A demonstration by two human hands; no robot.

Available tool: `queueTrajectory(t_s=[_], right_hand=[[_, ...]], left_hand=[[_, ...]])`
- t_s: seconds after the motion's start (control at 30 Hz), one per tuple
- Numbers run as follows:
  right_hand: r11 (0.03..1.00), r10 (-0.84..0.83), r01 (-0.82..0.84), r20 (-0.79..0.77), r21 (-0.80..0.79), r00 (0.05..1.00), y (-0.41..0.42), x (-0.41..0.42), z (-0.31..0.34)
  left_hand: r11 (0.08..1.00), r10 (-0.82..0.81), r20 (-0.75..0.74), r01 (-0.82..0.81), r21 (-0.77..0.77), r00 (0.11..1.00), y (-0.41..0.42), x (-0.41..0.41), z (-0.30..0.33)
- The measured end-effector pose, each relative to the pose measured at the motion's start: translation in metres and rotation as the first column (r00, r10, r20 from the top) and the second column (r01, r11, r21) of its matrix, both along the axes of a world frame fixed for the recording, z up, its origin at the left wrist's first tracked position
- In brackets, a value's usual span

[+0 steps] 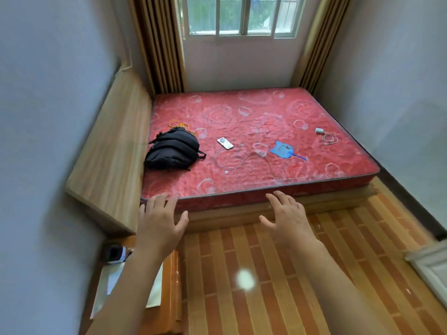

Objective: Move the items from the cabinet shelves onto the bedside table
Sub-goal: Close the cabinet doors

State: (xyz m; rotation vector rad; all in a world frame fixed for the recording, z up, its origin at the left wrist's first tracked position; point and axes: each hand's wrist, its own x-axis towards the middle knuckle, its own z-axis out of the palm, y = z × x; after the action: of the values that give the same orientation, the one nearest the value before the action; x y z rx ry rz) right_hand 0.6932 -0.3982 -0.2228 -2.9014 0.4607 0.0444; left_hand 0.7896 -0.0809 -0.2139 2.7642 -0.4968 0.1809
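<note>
1. Nearest to me, at my lower left, is the bedside table (173, 281), orange wood. Some papers (113, 284) and a small dark device (116, 253) lie on it. My left forearm hides part of the top.
2. My left hand (159, 221) is held out above the table's far end, palm down, fingers straight and spread. It holds nothing.
3. My right hand (287, 218) is at the same height over the floor (266, 262), also flat, with the fingers spread and empty.
4. I think I am between two carries, so the next step is to turn to the cabinet. No cabinet and no shelf appear here, so I cannot say where the items are or how many are left.
5. To do it well, I should keep the bare part of the table top free for them and set new things beside the papers, not on them.
6. Farther away is the bed (254, 141) with a black backpack (173, 148), a phone (225, 143) and a blue fan (284, 151) on it.
</note>
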Motion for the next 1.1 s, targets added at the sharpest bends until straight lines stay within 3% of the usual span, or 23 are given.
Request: queueTrajectory(t_s=[0.3,0.6,0.87,1.1], right_hand=[[0.977,-0.21,0.211,0.066,-0.009,0.975,-0.191,-0.107,0.035],[0.918,-0.392,0.396,0.117,-0.013,0.912,-0.32,-0.224,0.055],[0.807,-0.578,0.59,0.156,-0.038,0.801,-0.391,-0.31,0.08],[0.709,-0.693,0.703,0.137,-0.047,0.708,-0.453,-0.359,0.093]], left_hand=[[0.971,-0.23,0.047,0.232,-0.056,0.972,-0.21,-0.048,0.034],[0.89,-0.447,0.082,0.452,-0.066,0.891,-0.379,-0.107,0.049],[0.746,-0.662,0.11,0.666,-0.005,0.742,-0.506,-0.133,0.07],[0.558,-0.821,0.132,0.829,-0.02,0.556,-0.625,-0.142,0.087]])
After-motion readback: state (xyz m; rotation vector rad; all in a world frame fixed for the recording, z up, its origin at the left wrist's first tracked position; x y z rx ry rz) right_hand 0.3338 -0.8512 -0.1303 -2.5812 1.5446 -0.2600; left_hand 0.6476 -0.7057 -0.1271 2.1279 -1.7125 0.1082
